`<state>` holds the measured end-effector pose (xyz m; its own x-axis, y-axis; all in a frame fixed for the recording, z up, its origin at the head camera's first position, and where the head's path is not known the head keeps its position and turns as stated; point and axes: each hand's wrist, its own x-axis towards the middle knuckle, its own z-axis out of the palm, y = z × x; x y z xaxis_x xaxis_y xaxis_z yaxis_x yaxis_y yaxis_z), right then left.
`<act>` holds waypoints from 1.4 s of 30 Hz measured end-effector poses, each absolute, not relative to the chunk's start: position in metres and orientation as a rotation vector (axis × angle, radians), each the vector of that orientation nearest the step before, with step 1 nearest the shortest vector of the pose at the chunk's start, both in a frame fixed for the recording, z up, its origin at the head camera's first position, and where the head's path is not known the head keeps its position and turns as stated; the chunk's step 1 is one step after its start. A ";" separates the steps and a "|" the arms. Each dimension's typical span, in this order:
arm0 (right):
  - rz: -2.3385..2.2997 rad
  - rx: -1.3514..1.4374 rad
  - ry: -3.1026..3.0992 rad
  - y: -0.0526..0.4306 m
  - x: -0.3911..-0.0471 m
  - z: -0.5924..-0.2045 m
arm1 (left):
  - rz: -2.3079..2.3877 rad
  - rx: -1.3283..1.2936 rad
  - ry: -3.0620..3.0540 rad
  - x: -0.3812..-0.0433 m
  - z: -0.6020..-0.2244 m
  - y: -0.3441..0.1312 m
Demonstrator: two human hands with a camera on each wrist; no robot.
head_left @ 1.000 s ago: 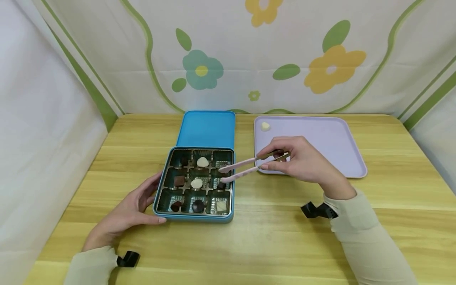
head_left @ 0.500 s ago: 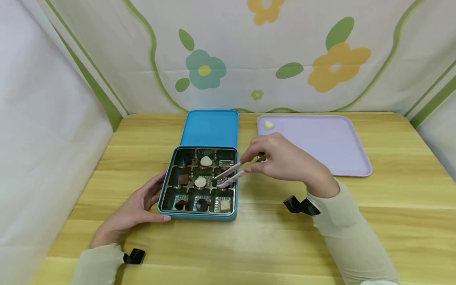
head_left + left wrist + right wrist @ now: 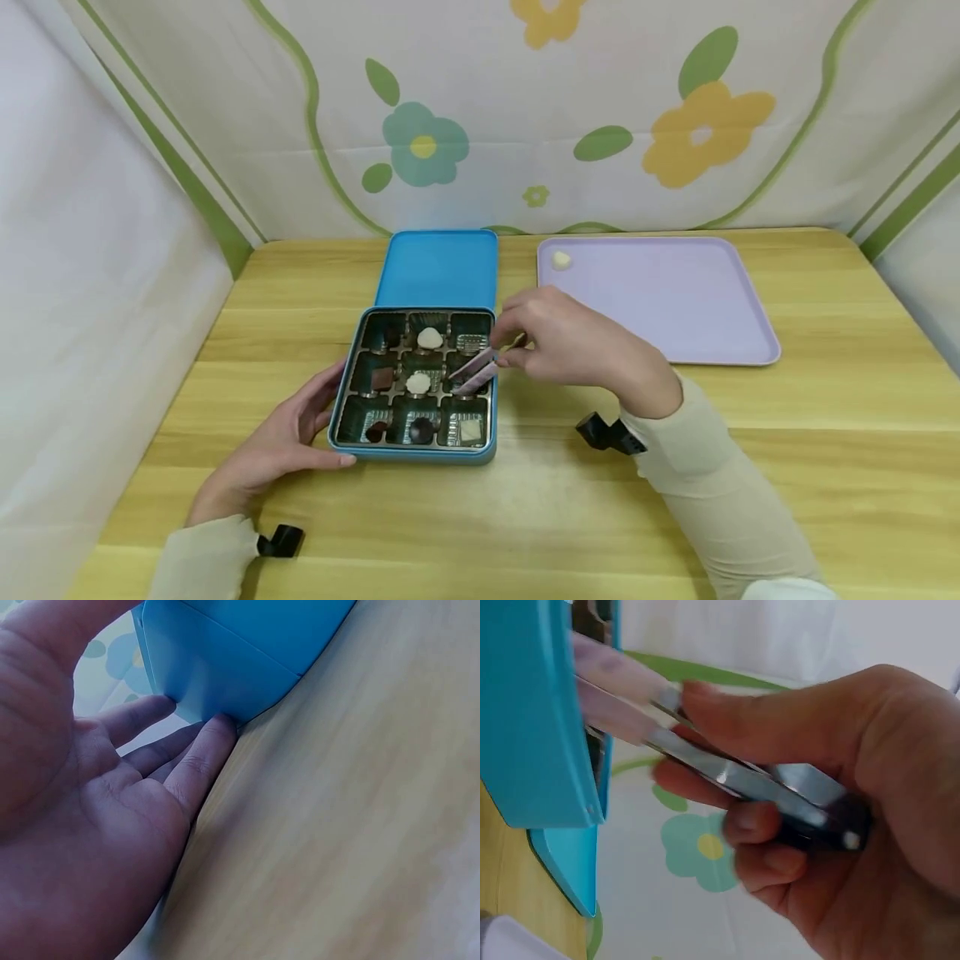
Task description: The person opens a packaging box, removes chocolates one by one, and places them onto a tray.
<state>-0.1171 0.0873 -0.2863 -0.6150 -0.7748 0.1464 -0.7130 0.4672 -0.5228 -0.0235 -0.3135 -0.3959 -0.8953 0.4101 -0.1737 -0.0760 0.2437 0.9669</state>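
Note:
A blue square tin [image 3: 411,456] holds a divided insert with chocolates in its compartments. At its left side my left hand [image 3: 277,437] rests, straight fingertips against the wall and thumb along the front corner. My right hand [image 3: 577,346] grips small tongs [image 3: 731,778] with metal arms and pale pink tips. Those tips reach down into the right compartment of the middle row, close together; what lies between them is hidden. White chocolates sit in the back middle compartment and the centre, a brown square [image 3: 382,378] at middle left. Dark pieces and a pale square [image 3: 470,430] occupy the front row.
Behind the tin lies its blue lid [image 3: 438,271]. A lilac tray [image 3: 667,300] stands at the back right, with one white chocolate [image 3: 561,261] in its far left corner. A patterned curtain [image 3: 510,125] hangs behind the wooden table [image 3: 525,517].
My right hand has moved left and lower, taking the tongs' tips deeper into the right middle compartment, and the tips have closed toward each other. The left hand stays at the tin.

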 end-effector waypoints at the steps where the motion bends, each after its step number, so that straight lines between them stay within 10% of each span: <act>1: -0.828 -1.316 2.593 0.085 -0.116 -0.287 | 1.691 0.310 2.134 -0.023 -0.396 -0.313; 42: -1.358 -0.785 2.469 0.138 -0.146 -0.317 | 1.684 0.324 2.185 -0.022 -0.397 -0.313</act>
